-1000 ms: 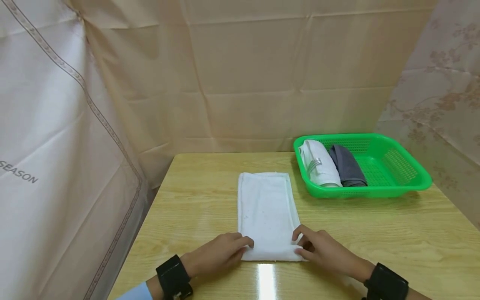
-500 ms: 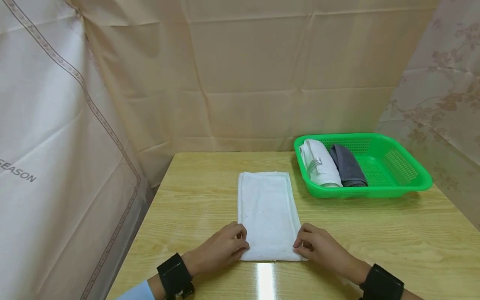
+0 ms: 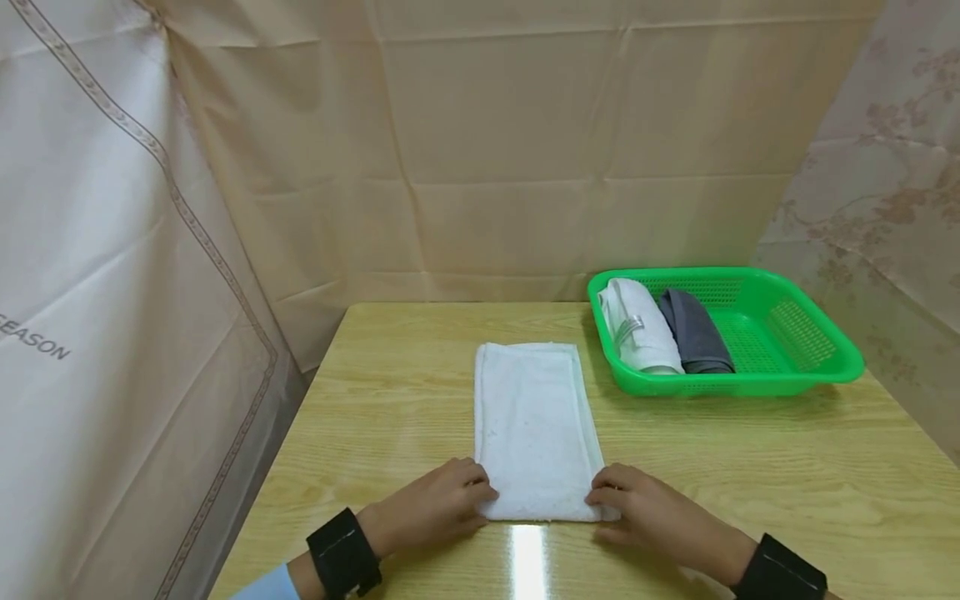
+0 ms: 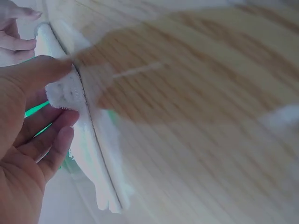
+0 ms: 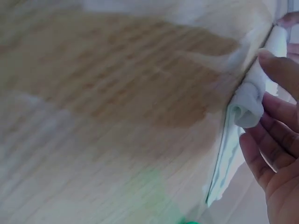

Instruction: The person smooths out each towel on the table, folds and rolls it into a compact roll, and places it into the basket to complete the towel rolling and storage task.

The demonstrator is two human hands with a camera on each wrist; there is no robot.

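Note:
A folded white towel lies lengthwise on the wooden table, its near edge turned into a small roll. At the roll's left end, my left hand has the thumb on the near side and the fingers beyond it; the left wrist view shows the rolled end between them. My right hand grips the opposite end the same way. In the right wrist view the coiled end pokes out between thumb and fingers.
A green plastic basket stands at the back right of the table. Inside it are a rolled white towel and a rolled dark grey towel. Hanging cloth encloses the back and sides.
Both hands shift slightly at the towel's near corners, fingers moving from atop the roll to round its ends. The towel's flat part and the basket stay in place.

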